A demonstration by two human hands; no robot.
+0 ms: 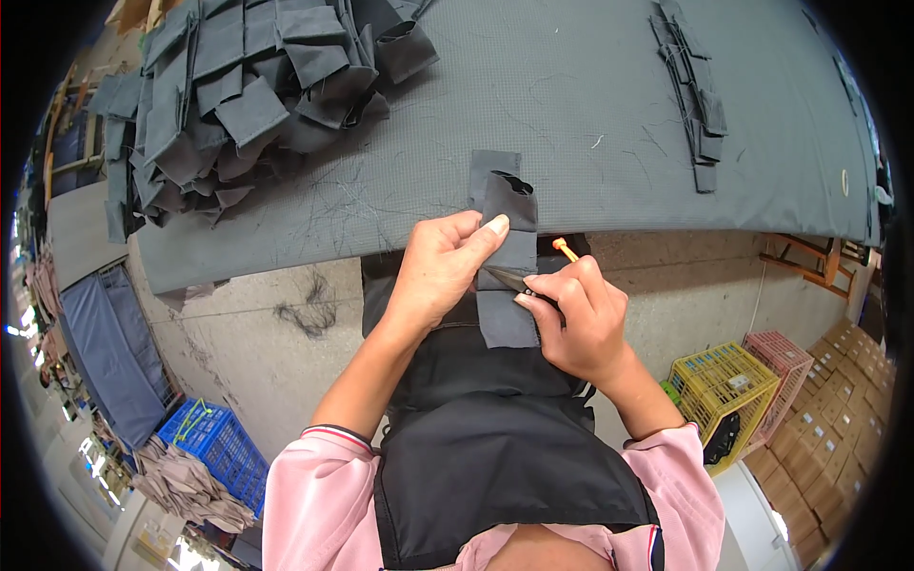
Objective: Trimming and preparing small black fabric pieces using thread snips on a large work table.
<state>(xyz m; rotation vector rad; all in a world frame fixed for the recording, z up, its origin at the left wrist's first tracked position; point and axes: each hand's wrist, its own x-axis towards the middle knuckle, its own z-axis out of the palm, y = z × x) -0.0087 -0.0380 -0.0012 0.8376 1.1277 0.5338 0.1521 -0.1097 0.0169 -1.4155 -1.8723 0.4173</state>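
Observation:
A dark grey fabric strip [514,249] with folded, stitched sections hangs over the table's near edge. My left hand [436,262] is closed on it, thumb on top and fingers behind. In my right hand [583,312] is a pair of thread snips [507,278], its pointed metal blades against the strip just below my left thumb. An orange stick with a rounded end [564,249] pokes up from the same hand; my fingers hide how it joins the snips, if at all. The strip's far end lies on the table, its fold gaping.
On the grey-covered table [533,105], a big heap of similar grey pieces [252,86] lies at the far left. A narrow stack of strips [693,95] sits at the right. Loose threads are scattered about. Below stand a blue crate [219,447], a yellow crate [724,385] and cardboard boxes [819,428].

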